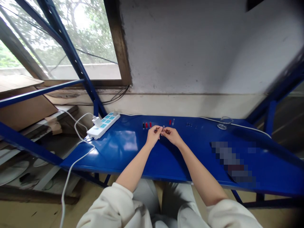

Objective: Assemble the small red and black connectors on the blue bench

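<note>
My left hand (154, 135) and my right hand (172, 135) meet above the blue table, fingertips pinched together. Between them a small clear tube (163, 128) stands roughly upright; its lower part is hidden by the fingers. Just left of my left hand, a small black cylinder (143, 125) and two red cylinders (146, 125) stand in a short row. Beyond my right hand are another small red cylinder (170, 122) and a clear tube (173, 122). Several tiny clear pieces (187, 124) lie farther right.
A white power strip (104, 125) with a plugged-in charger and cable lies at the table's left end. At the back right sits a round clear object (222, 126) beside a white cable. A blurred-out flat item (232, 161) lies at right. Blue frame posts flank the table (123, 161).
</note>
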The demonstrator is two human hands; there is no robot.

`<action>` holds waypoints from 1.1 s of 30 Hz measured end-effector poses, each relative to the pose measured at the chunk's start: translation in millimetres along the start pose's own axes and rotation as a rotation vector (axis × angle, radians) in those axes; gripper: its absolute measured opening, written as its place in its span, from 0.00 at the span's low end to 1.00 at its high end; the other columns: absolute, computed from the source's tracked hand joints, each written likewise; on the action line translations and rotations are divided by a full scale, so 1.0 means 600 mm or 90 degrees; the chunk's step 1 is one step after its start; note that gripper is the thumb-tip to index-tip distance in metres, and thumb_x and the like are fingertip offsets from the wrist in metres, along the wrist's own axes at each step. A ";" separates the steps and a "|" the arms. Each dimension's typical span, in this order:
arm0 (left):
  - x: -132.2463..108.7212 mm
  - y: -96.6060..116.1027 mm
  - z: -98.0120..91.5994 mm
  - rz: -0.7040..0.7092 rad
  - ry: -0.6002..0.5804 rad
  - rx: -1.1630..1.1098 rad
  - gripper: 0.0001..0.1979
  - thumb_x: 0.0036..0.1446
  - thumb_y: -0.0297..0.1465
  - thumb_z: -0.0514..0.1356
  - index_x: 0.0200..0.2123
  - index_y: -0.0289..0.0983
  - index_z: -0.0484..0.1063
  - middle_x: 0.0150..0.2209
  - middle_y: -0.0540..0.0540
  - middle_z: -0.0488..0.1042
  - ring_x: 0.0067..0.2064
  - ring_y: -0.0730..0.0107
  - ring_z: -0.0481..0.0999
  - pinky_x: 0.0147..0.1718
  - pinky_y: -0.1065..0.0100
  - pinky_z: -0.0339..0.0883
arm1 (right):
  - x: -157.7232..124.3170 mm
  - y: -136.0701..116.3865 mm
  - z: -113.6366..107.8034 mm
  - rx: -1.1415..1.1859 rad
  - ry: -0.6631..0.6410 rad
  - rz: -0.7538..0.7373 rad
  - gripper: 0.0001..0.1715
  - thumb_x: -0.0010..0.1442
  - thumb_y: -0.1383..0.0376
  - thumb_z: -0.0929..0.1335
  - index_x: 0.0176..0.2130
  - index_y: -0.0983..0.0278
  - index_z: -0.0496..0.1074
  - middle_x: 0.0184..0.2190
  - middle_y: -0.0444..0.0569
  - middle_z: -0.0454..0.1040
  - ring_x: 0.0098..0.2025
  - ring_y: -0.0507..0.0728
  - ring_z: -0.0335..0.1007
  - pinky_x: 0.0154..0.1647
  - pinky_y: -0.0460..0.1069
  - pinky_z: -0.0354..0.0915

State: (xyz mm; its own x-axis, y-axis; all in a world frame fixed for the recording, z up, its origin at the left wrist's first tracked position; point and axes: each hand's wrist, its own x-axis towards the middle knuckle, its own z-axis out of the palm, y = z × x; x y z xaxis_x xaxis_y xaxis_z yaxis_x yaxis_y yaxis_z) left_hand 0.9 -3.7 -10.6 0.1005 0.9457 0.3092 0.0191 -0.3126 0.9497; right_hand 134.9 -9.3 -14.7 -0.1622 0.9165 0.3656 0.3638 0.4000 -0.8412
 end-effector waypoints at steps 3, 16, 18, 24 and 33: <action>0.000 -0.002 -0.001 -0.011 -0.015 0.016 0.15 0.51 0.42 0.54 0.32 0.34 0.68 0.24 0.52 0.68 0.14 0.84 0.60 0.13 0.77 0.54 | 0.000 0.001 -0.006 -0.032 -0.037 0.029 0.16 0.48 0.54 0.65 0.24 0.65 0.65 0.18 0.41 0.65 0.20 0.48 0.57 0.22 0.44 0.54; -0.006 0.002 0.002 0.009 -0.028 0.126 0.12 0.54 0.36 0.51 0.34 0.35 0.68 0.20 0.51 0.68 0.18 0.79 0.64 0.18 0.77 0.58 | 0.046 0.065 -0.065 -0.341 0.156 0.207 0.07 0.48 0.62 0.65 0.25 0.63 0.68 0.24 0.46 0.72 0.27 0.53 0.66 0.23 0.45 0.54; -0.007 0.001 0.003 0.011 -0.030 0.134 0.12 0.54 0.36 0.51 0.34 0.36 0.68 0.20 0.51 0.68 0.19 0.78 0.65 0.19 0.76 0.58 | 0.048 0.072 -0.057 -0.352 0.163 0.192 0.07 0.49 0.61 0.65 0.26 0.63 0.69 0.24 0.46 0.72 0.27 0.52 0.66 0.23 0.45 0.53; -0.009 0.003 0.005 0.019 -0.039 0.146 0.12 0.54 0.36 0.50 0.34 0.36 0.69 0.20 0.51 0.68 0.19 0.79 0.64 0.20 0.76 0.58 | 0.049 0.089 -0.047 -0.380 0.161 0.164 0.08 0.51 0.61 0.63 0.28 0.63 0.69 0.25 0.45 0.71 0.27 0.52 0.65 0.25 0.45 0.53; -0.012 0.009 0.006 0.016 -0.045 0.154 0.12 0.54 0.36 0.51 0.34 0.36 0.69 0.20 0.51 0.67 0.19 0.78 0.65 0.20 0.76 0.58 | 0.050 0.094 -0.046 -0.384 0.165 0.154 0.10 0.51 0.59 0.64 0.26 0.62 0.68 0.24 0.45 0.71 0.26 0.52 0.65 0.25 0.45 0.53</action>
State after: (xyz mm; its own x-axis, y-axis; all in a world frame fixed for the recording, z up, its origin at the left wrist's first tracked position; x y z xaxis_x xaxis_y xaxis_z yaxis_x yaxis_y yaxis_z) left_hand 3.8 -12.2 -8.0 0.1729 0.9313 0.3206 0.2523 -0.3566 0.8996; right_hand 176.1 41.1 -40.4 0.1839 0.9214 0.3423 0.8201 0.0481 -0.5702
